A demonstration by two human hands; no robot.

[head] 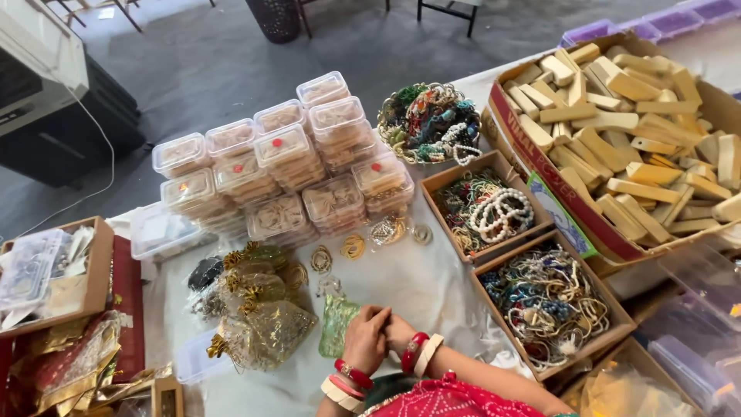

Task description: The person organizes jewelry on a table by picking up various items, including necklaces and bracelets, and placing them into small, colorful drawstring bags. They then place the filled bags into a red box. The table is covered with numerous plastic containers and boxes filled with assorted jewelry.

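Two hands meet at the near edge of the white-covered table [417, 286] in the head view: the left hand [364, 340] and the right hand [398, 333] press together, fingers curled inward around something too small to make out, so I cannot tell what they grasp or if they only clasp each other. Just beside them, to the left, lies a small green mesh pouch [337, 323], and I judge it light, soft and limp, best pinched at its open top edge. Next to it is a heap of gold mesh pouches [262, 309] with gold bows, equally thin and easy to crush. Loose thin bangles [353, 247] lie on the cloth toward the middle; they look stiff but light and could roll or slip, so a pinch on the ring itself seems right. Toward the far edge stand stacks of clear plastic boxes [285, 166] with lids, holding pale jewellery pieces. At the right side, two open cardboard trays [540, 297] hold tangled beads, bangles and white pearl strings, and a round wire basket [428, 123] holds more mixed beads. At the far right corner a big cardboard carton [532, 162] is full of pale wooden blocks
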